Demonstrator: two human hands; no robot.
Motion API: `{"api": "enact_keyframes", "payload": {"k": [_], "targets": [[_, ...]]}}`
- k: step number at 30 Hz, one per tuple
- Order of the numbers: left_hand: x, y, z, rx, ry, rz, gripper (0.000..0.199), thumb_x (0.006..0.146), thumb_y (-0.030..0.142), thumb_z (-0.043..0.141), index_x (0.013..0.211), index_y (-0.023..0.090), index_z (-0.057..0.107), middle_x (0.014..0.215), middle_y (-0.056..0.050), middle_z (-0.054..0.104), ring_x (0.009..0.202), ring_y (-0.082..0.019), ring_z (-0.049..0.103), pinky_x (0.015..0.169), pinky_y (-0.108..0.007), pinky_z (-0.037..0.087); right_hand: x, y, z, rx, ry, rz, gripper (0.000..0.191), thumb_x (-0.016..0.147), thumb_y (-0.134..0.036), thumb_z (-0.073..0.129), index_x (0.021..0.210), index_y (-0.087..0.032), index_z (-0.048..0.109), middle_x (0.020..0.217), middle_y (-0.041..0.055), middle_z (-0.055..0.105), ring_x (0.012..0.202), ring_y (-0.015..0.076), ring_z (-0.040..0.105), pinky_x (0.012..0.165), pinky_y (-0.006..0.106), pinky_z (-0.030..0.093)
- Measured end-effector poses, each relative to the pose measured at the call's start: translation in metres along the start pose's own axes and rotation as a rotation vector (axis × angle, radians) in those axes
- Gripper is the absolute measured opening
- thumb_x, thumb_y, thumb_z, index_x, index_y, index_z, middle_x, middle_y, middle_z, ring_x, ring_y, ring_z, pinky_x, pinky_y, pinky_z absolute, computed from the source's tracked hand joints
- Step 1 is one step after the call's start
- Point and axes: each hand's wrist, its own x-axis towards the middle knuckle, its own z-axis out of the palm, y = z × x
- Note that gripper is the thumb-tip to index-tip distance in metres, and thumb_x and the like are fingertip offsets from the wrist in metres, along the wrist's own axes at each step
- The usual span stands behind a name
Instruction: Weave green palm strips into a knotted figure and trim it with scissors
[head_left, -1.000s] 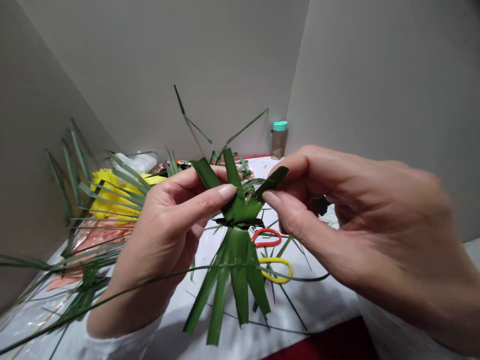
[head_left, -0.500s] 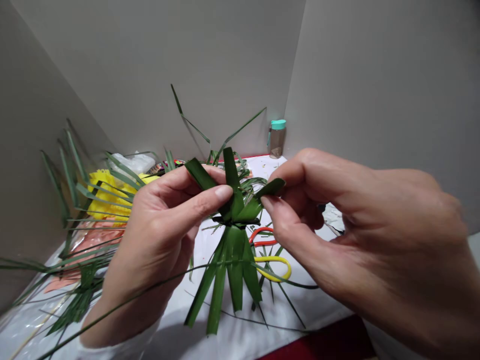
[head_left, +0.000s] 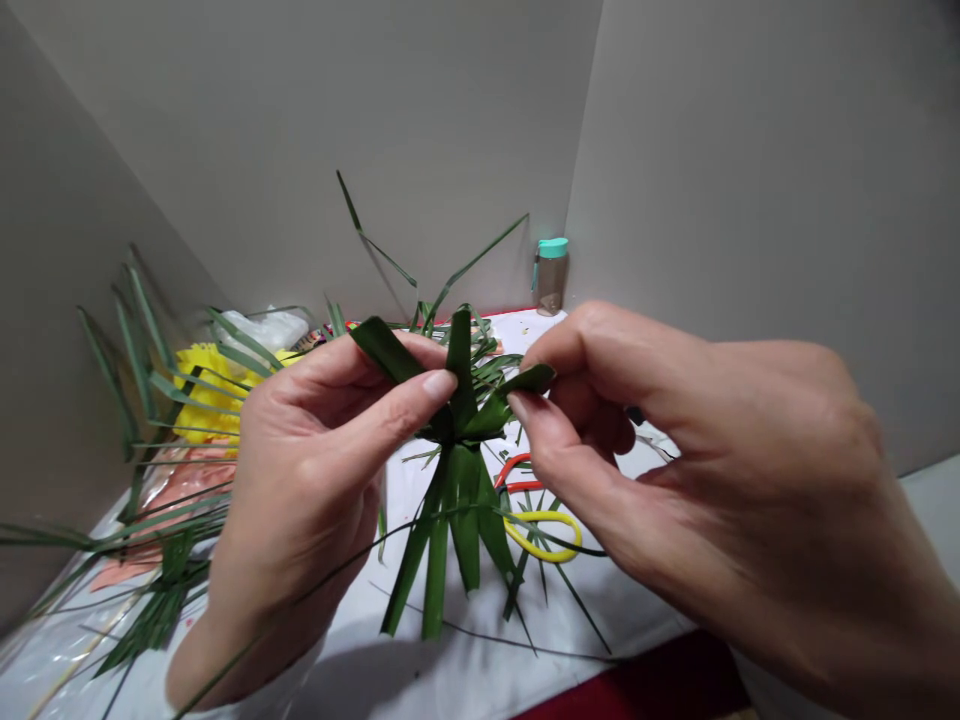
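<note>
Between my hands a bundle of green leaf strips (head_left: 463, 490) is held upright above the table, bound at its middle by a thin dark band. Several broad strips fan out below the band, and a few shorter ones spread above it. My left hand (head_left: 322, 460) pinches the upper part between thumb and fingers. With thumb and forefinger, my right hand (head_left: 637, 450) grips the tip of the upper right strip (head_left: 517, 388), which slants outward. A long thin strand crosses in front of the lower strips. Some of my left fingers are hidden behind the leaves.
Scissors with a red and a yellow handle loop (head_left: 544, 535) lie behind the bundle. A bottle with a turquoise lid (head_left: 551, 275) stands at the back wall. On the left are yellow crinkled material (head_left: 206, 385), pink sheets (head_left: 150, 530) and loose long leaves (head_left: 154, 600).
The bundle and both hands have shifted slightly left. Its lower strips hang a little higher and tilt more. Both hands keep their hold.
</note>
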Motion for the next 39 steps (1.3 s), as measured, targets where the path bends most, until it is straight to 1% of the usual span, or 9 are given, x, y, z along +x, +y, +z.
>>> {"api": "enact_keyframes", "payload": {"k": [4,9,14,16,19,24,30,37,39], "targets": [[-0.0008,-0.0004,0.0001,0.010,-0.004,0.018,0.014,0.081,0.014,0.076,0.085,0.028,0.078,0.084,0.004,0.072,0.079,-0.014,0.065,0.075,-0.021,0.055,-0.0003,0.0018,0.0024,0.013,-0.007,-0.004,0.016,0.091,-0.014,0.058,0.101,-0.020,0.069,0.086,-0.0010,0.075,0.054,0.0112,0.057,0.051,0.029,0.041],[-0.0010,0.0005,0.0005,0.038,-0.003,0.037,0.014,0.081,0.014,0.076,0.085,0.027,0.079,0.085,0.003,0.072,0.082,-0.015,0.066,0.080,-0.023,0.055,-0.0004,0.0033,0.0065,0.047,0.036,-0.017,0.014,0.092,-0.017,0.060,0.101,-0.017,0.070,0.082,-0.0007,0.073,0.051,0.0108,0.054,0.048,0.030,0.040],[-0.0013,-0.0014,0.0014,0.053,-0.014,0.049,0.014,0.081,0.014,0.077,0.087,0.027,0.078,0.086,0.004,0.073,0.081,-0.014,0.066,0.077,-0.021,0.057,0.0007,0.0016,0.0028,0.010,-0.019,-0.029,0.019,0.090,-0.012,0.059,0.105,-0.015,0.069,0.069,-0.0029,0.065,0.050,0.0120,0.052,0.048,0.031,0.035],[-0.0012,-0.0030,0.0015,0.064,-0.010,0.088,0.015,0.082,0.013,0.077,0.088,0.027,0.078,0.088,0.005,0.074,0.084,-0.014,0.068,0.077,-0.020,0.057,0.0014,0.0008,0.0015,-0.023,-0.036,-0.046,0.019,0.088,-0.009,0.059,0.104,-0.014,0.068,0.065,-0.0036,0.061,0.050,0.0126,0.050,0.049,0.031,0.034],[-0.0007,-0.0044,0.0016,0.081,-0.010,0.152,0.017,0.083,0.012,0.076,0.088,0.027,0.079,0.090,0.005,0.076,0.087,-0.013,0.070,0.079,-0.020,0.058,0.0021,0.0002,0.0018,-0.063,-0.014,-0.066,0.012,0.089,-0.012,0.059,0.098,-0.015,0.066,0.064,-0.0041,0.057,0.050,0.0125,0.048,0.050,0.031,0.032],[0.0006,-0.0050,0.0023,0.075,-0.012,0.140,0.018,0.083,0.010,0.075,0.089,0.026,0.079,0.088,0.004,0.075,0.082,-0.013,0.069,0.076,-0.021,0.059,0.0026,0.0006,0.0015,-0.064,-0.053,-0.067,0.006,0.091,-0.013,0.057,0.090,-0.017,0.062,0.064,-0.0043,0.056,0.049,0.0119,0.045,0.050,0.031,0.030],[0.0003,-0.0048,0.0019,0.087,-0.025,0.145,0.019,0.085,0.012,0.075,0.089,0.031,0.079,0.086,0.007,0.074,0.084,-0.011,0.067,0.075,-0.018,0.057,0.0018,0.0004,-0.0006,-0.067,-0.056,-0.077,0.006,0.091,-0.012,0.057,0.091,-0.017,0.061,0.065,-0.0033,0.057,0.050,0.0124,0.046,0.051,0.031,0.030],[-0.0021,-0.0036,0.0004,0.127,-0.027,0.176,0.018,0.085,0.014,0.076,0.089,0.031,0.078,0.088,0.007,0.073,0.087,-0.012,0.067,0.075,-0.020,0.056,0.0025,0.0004,-0.0020,-0.063,-0.065,-0.071,0.009,0.088,-0.009,0.057,0.084,-0.017,0.059,0.060,-0.0050,0.047,0.048,0.0106,0.038,0.049,0.031,0.025],[-0.0020,-0.0037,0.0001,0.136,-0.025,0.185,0.018,0.085,0.013,0.075,0.089,0.030,0.078,0.089,0.007,0.073,0.089,-0.013,0.067,0.076,-0.020,0.055,0.0022,0.0003,-0.0023,-0.047,-0.066,-0.079,0.010,0.088,-0.008,0.057,0.085,-0.017,0.059,0.060,-0.0051,0.048,0.047,0.0101,0.036,0.049,0.031,0.025]]}}
